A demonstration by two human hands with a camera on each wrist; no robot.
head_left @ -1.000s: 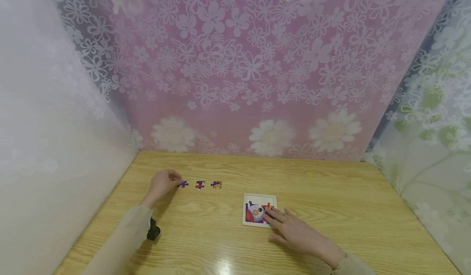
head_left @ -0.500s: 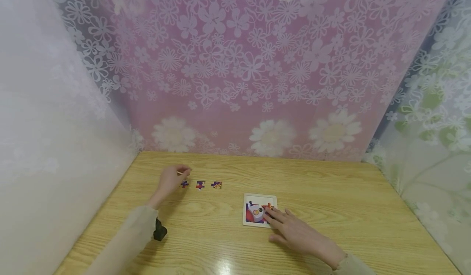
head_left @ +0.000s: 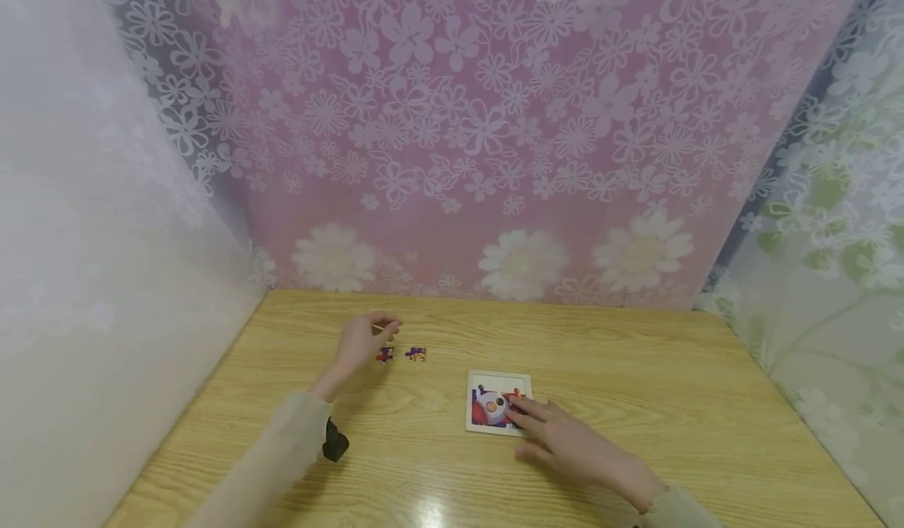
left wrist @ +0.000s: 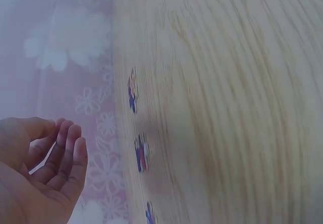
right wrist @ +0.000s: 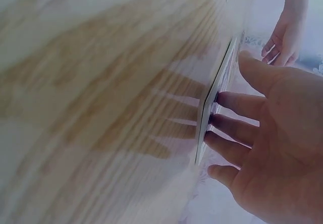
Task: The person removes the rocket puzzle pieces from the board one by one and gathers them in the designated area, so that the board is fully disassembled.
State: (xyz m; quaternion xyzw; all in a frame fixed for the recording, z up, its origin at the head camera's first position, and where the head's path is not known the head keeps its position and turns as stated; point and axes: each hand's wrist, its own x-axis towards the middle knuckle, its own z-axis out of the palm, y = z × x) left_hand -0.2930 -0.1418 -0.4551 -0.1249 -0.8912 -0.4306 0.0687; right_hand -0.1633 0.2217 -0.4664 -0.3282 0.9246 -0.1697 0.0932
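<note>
My left hand [head_left: 359, 346] hovers over the row of puzzle pieces, fingers loosely bent and thumb close to the index finger. Nothing shows between them in the left wrist view. Beneath and beside it lie a red-and-purple puzzle piece [head_left: 384, 355] and a purple-and-orange one [head_left: 417, 354]. A third piece [left wrist: 150, 213] appears at the bottom of the left wrist view, hidden by the hand in the head view. Straight fingers of my right hand [head_left: 565, 443] rest on the lower right of a square puzzle board [head_left: 497, 374], whose top strip is bare white above the assembled picture.
The wooden table [head_left: 636, 371] meets a flowered pink curtain [head_left: 452, 159] at its back edge. Pale curtains also hang along the left and right sides. A black wrist device [head_left: 335, 440] sits at the left sleeve.
My left hand has moved right from the leftmost piece, passing above the row, and now covers that piece in the head view. The right hand and board have stayed in place.
</note>
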